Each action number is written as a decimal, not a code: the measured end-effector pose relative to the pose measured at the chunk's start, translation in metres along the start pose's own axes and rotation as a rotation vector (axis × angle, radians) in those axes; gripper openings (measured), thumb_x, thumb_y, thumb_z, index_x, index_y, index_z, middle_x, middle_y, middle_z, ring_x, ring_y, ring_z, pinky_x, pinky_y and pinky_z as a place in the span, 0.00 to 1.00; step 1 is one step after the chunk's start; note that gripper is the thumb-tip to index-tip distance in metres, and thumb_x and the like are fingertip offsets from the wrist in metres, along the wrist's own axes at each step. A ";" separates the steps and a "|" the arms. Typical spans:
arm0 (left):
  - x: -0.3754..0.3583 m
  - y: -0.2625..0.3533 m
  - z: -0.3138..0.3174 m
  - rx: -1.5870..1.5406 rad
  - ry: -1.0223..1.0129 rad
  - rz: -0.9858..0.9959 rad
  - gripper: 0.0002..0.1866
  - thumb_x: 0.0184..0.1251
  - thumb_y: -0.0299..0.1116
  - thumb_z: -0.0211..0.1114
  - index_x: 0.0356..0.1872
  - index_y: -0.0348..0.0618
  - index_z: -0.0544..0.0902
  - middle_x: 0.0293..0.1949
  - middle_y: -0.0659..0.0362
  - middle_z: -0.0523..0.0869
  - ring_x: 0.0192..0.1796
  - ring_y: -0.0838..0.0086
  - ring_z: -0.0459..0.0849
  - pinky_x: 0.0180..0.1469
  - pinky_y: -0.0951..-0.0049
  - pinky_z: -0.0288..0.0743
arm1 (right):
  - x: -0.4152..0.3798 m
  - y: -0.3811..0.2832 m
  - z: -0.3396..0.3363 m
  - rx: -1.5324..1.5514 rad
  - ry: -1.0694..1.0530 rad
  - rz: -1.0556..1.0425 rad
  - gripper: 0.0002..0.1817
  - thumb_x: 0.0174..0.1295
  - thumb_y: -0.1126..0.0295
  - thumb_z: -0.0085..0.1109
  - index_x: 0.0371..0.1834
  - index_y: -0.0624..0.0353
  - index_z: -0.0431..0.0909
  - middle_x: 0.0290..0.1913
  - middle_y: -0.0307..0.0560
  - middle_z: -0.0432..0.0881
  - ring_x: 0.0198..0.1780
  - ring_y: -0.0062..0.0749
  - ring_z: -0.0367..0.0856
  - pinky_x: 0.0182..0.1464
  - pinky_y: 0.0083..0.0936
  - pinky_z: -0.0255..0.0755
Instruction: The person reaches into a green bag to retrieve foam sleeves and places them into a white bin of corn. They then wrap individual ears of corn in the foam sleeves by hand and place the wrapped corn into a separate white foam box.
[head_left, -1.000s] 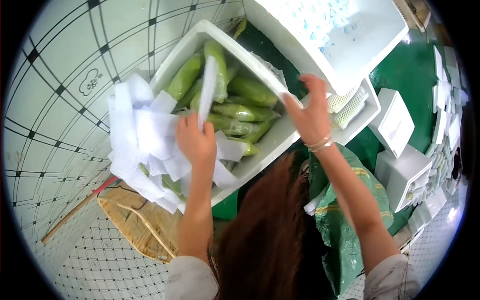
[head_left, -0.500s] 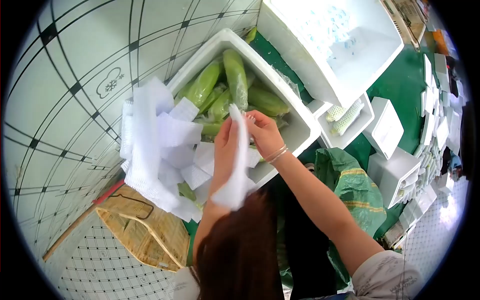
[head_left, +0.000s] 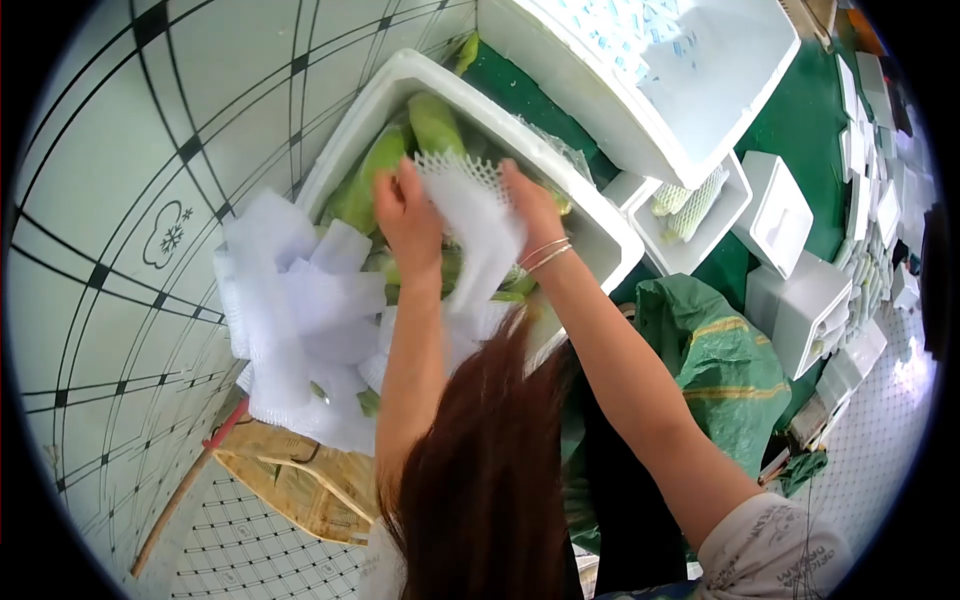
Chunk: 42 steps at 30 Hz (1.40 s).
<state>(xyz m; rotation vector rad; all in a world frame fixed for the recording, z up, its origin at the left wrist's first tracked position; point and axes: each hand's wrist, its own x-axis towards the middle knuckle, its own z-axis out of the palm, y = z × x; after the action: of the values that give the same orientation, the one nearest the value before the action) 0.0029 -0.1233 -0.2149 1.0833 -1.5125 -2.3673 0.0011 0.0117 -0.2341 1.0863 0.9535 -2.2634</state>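
Remotely, I'm watching the left hand [head_left: 410,218] and the right hand [head_left: 534,212] pinching opposite edges of a white mesh foam sleeve [head_left: 480,225], fingertips blurring. It's hanging between them, long axis slanting, mouth facing away from the body toward glossy green elongated vegetables [head_left: 434,125] lying inside a white foam box [head_left: 500,132], nearest the left hand.

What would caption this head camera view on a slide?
Left hand and right hand hold a white mesh sleeve over a white box of green produce.
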 end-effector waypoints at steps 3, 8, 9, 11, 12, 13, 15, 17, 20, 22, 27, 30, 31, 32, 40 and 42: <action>0.023 -0.008 0.001 0.934 -0.043 0.246 0.19 0.68 0.44 0.57 0.30 0.34 0.71 0.21 0.48 0.74 0.29 0.63 0.76 0.38 0.69 0.72 | 0.007 0.024 0.000 -0.354 -0.014 -0.133 0.16 0.59 0.62 0.63 0.36 0.67 0.77 0.31 0.43 0.82 0.27 0.23 0.78 0.26 0.25 0.71; 0.021 -0.028 0.000 1.256 -0.145 0.088 0.18 0.67 0.42 0.60 0.41 0.32 0.79 0.30 0.48 0.82 0.35 0.67 0.81 0.42 0.64 0.74 | 0.009 0.035 -0.007 -0.752 -0.052 -0.493 0.16 0.56 0.64 0.64 0.29 0.70 0.76 0.20 0.52 0.78 0.24 0.32 0.80 0.28 0.30 0.70; 0.015 -0.037 -0.012 0.851 -0.195 -0.129 0.16 0.67 0.40 0.60 0.42 0.34 0.79 0.33 0.50 0.82 0.37 0.68 0.81 0.43 0.65 0.74 | -0.024 0.019 0.009 -0.858 0.053 -0.515 0.15 0.57 0.64 0.63 0.30 0.70 0.77 0.20 0.56 0.78 0.23 0.39 0.79 0.27 0.32 0.70; -0.011 -0.038 -0.016 0.166 -0.229 -0.488 0.15 0.67 0.39 0.60 0.44 0.36 0.79 0.36 0.52 0.83 0.39 0.68 0.80 0.44 0.65 0.75 | -0.083 -0.002 0.018 -1.027 0.141 -0.548 0.14 0.58 0.65 0.60 0.31 0.70 0.77 0.21 0.61 0.77 0.23 0.50 0.78 0.27 0.35 0.69; -0.031 -0.034 -0.012 0.010 -0.212 -0.573 0.15 0.67 0.39 0.60 0.45 0.37 0.79 0.37 0.52 0.83 0.40 0.68 0.81 0.44 0.65 0.75 | -0.111 -0.010 0.011 -1.097 0.113 -0.561 0.14 0.58 0.65 0.59 0.31 0.69 0.78 0.22 0.63 0.77 0.24 0.54 0.77 0.27 0.35 0.69; -0.051 -0.032 -0.008 -0.123 -0.198 -0.650 0.16 0.67 0.40 0.59 0.45 0.37 0.79 0.37 0.52 0.83 0.40 0.68 0.81 0.44 0.65 0.75 | -0.142 -0.016 0.008 -1.091 0.113 -0.506 0.14 0.58 0.65 0.59 0.31 0.70 0.78 0.22 0.62 0.77 0.24 0.54 0.77 0.26 0.35 0.69; -0.085 -0.035 -0.006 -0.277 -0.157 -0.758 0.16 0.67 0.41 0.59 0.46 0.38 0.79 0.38 0.52 0.83 0.41 0.68 0.81 0.44 0.66 0.75 | -0.164 -0.026 -0.008 -1.086 0.115 -0.447 0.15 0.58 0.65 0.59 0.30 0.70 0.78 0.21 0.62 0.77 0.24 0.54 0.77 0.26 0.35 0.69; -0.108 -0.045 -0.007 -0.351 -0.089 -0.835 0.17 0.67 0.42 0.59 0.47 0.39 0.78 0.38 0.53 0.84 0.41 0.68 0.82 0.44 0.66 0.75 | -0.155 -0.024 -0.029 -1.126 0.070 -0.245 0.16 0.58 0.65 0.59 0.29 0.72 0.79 0.21 0.63 0.76 0.25 0.56 0.77 0.29 0.38 0.70; -0.114 -0.065 -0.010 -0.359 0.002 -0.887 0.18 0.67 0.43 0.58 0.49 0.41 0.78 0.39 0.53 0.84 0.42 0.67 0.82 0.44 0.66 0.75 | -0.110 -0.019 -0.041 -1.155 0.115 -0.201 0.18 0.56 0.62 0.60 0.31 0.73 0.80 0.24 0.65 0.78 0.30 0.55 0.80 0.36 0.37 0.73; -0.104 -0.081 -0.009 -0.254 0.054 -0.863 0.19 0.67 0.44 0.58 0.50 0.41 0.78 0.40 0.53 0.84 0.43 0.67 0.83 0.44 0.66 0.76 | -0.068 -0.002 -0.064 -1.018 0.211 -0.267 0.20 0.53 0.60 0.62 0.34 0.72 0.81 0.30 0.65 0.81 0.37 0.53 0.83 0.43 0.34 0.74; -0.085 -0.099 0.007 0.126 -0.134 -0.595 0.11 0.64 0.34 0.61 0.44 0.39 0.79 0.37 0.61 0.83 0.36 0.75 0.81 0.37 0.74 0.74 | -0.021 -0.006 -0.094 -1.091 0.515 -0.327 0.19 0.53 0.61 0.59 0.34 0.71 0.82 0.35 0.64 0.83 0.42 0.55 0.82 0.47 0.37 0.75; -0.078 -0.179 -0.025 0.608 -0.155 -0.070 0.13 0.64 0.30 0.59 0.47 0.35 0.79 0.47 0.54 0.82 0.49 0.66 0.80 0.48 0.68 0.74 | -0.016 0.001 -0.116 -1.211 0.467 -0.312 0.16 0.56 0.64 0.55 0.32 0.71 0.81 0.36 0.64 0.82 0.42 0.56 0.81 0.48 0.40 0.74; -0.079 -0.187 -0.025 0.748 -0.174 0.057 0.13 0.65 0.31 0.58 0.47 0.36 0.79 0.47 0.54 0.82 0.49 0.66 0.80 0.49 0.67 0.74 | -0.014 0.003 -0.120 -1.231 0.453 -0.292 0.17 0.58 0.64 0.51 0.31 0.70 0.81 0.37 0.64 0.82 0.43 0.57 0.81 0.49 0.41 0.73; -0.082 -0.194 -0.023 0.828 -0.192 0.132 0.13 0.65 0.31 0.58 0.47 0.36 0.79 0.48 0.54 0.81 0.50 0.66 0.79 0.49 0.67 0.74 | 0.005 0.014 -0.134 -1.235 0.457 -0.312 0.17 0.58 0.64 0.51 0.31 0.70 0.81 0.37 0.64 0.82 0.43 0.57 0.81 0.49 0.41 0.73; -0.103 -0.171 -0.008 0.206 -0.061 -0.468 0.14 0.67 0.36 0.56 0.47 0.41 0.80 0.50 0.55 0.81 0.52 0.65 0.79 0.52 0.65 0.74 | -0.066 -0.025 -0.099 -1.084 0.334 -0.174 0.18 0.57 0.61 0.49 0.29 0.68 0.80 0.31 0.67 0.80 0.38 0.58 0.81 0.45 0.39 0.74; -0.123 -0.135 0.000 -0.071 -0.033 -0.646 0.14 0.67 0.37 0.55 0.47 0.42 0.80 0.50 0.55 0.80 0.53 0.64 0.78 0.53 0.64 0.73 | -0.094 -0.030 -0.092 -0.928 0.220 -0.134 0.17 0.56 0.62 0.52 0.23 0.69 0.77 0.26 0.65 0.79 0.34 0.57 0.80 0.39 0.40 0.73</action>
<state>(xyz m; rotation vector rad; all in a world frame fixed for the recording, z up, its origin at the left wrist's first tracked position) 0.1279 0.0001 -0.2661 1.7281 -1.1954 -2.8106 0.0823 0.1098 -0.1880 0.8365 1.9299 -1.4587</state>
